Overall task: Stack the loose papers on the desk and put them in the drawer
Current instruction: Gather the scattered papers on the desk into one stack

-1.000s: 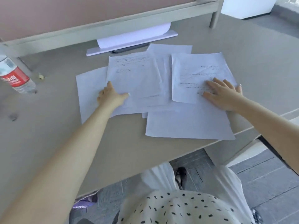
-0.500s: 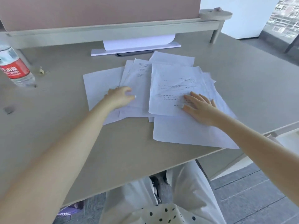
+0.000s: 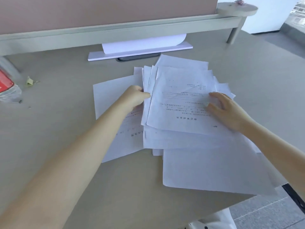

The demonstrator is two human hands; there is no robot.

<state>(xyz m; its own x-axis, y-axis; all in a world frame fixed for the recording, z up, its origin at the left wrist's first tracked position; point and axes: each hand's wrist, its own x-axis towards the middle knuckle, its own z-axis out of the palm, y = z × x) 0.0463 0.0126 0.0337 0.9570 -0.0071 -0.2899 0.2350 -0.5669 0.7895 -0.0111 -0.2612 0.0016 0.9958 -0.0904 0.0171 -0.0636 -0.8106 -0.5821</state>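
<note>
The papers (image 3: 179, 103) lie in a messy pile on the desk (image 3: 66, 129) — some stick out. The left hand (image 3: 134, 96) pinches the pile's left edge (fingers curled), and the right hand (image 3: 226, 109) presses flat on top, fingers spread.

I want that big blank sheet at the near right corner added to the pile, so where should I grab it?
Take the blank sheet by its near right corner, coming from the desk's front edge with the right hand. That corner seems to overhang the edge, so fingers can slip beneath; its far end is pinned under the pile.
</note>
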